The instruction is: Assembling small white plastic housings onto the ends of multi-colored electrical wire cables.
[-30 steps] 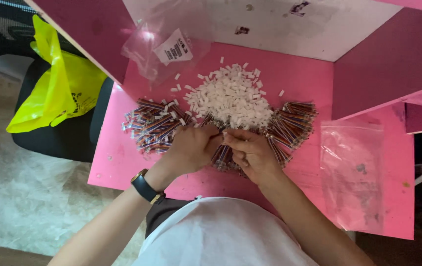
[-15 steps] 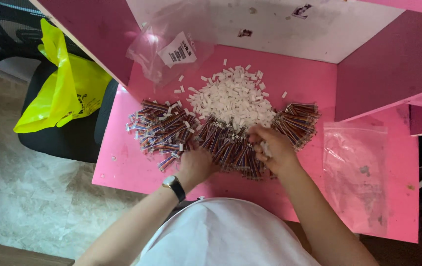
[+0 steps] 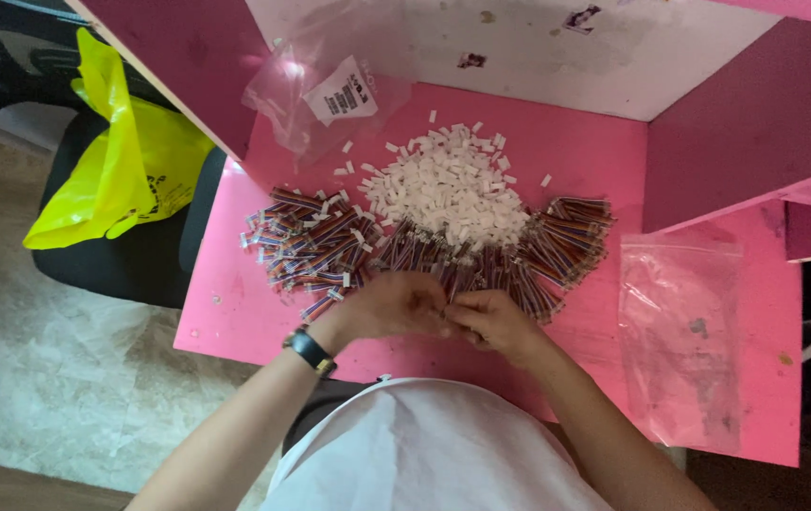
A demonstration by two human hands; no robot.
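Two hands meet over the near edge of a pink desk (image 3: 235,312), which is walled by darker pink side panels and a white back panel (image 3: 557,57). Left of the desk, a black chair (image 3: 131,255) carries a crumpled yellow plastic bag (image 3: 122,175). On the desk's right part lies a flat clear plastic bag (image 3: 680,341), and a second clear bag with a white label (image 3: 330,95) sits at the back left corner.

Across the middle of the desk spreads a wide band of short multicoloured wire harnesses (image 3: 320,246), fanned from the left side round to the right. Behind that band, touching it, is a heap of small white plastic connector housings (image 3: 448,194), with a few loose ones scattered around it.

The left hand (image 3: 391,305), with a black wristwatch (image 3: 311,350) on its wrist, and the right hand (image 3: 495,322) are pressed together at the near rim of the wire band, fingers curled inward over its ends. Whatever they pinch is hidden between the fingers, so I cannot tell whether either hand grasps a wire or a housing.
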